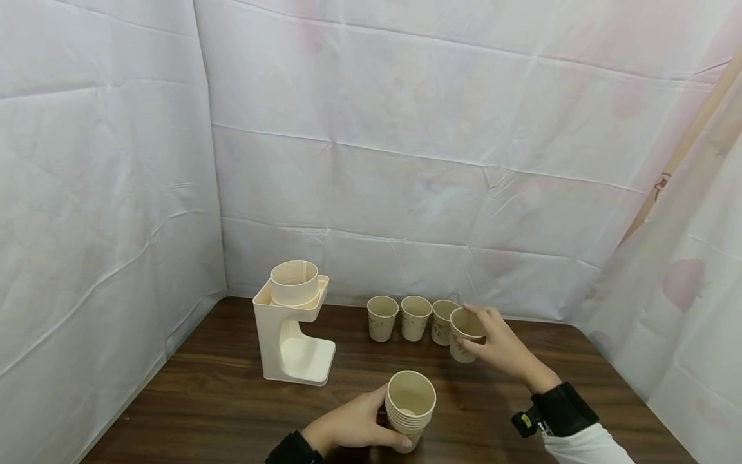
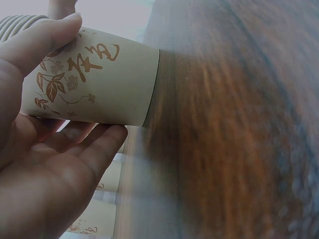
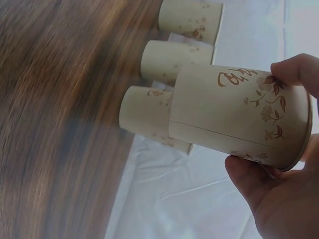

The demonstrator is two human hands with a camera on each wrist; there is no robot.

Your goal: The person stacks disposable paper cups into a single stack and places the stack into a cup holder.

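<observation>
My left hand [image 1: 359, 420] grips a nested stack of beige paper cups [image 1: 410, 406] near the table's front. In the left wrist view, the lowest cup [image 2: 104, 79] shows brown flower prints and characters, its base close to or on the wood. Farther back on the right, my right hand [image 1: 503, 345] pinches a single paper cup [image 1: 464, 341] near its rim. The right wrist view shows thumb and fingers on opposite sides of this upright cup [image 3: 234, 109]. Beside it stand three matching cups in a row: a left one [image 1: 382, 319], a middle one [image 1: 415, 319] and a right one [image 1: 443, 322].
A cream stand [image 1: 272, 341] with a round open holder [image 1: 294, 283] on top stands on the left of the dark wooden table [image 1: 209, 386]. White cloth [image 1: 377, 129] hangs behind and at both sides. Each wrist wears a black band [image 1: 563, 409].
</observation>
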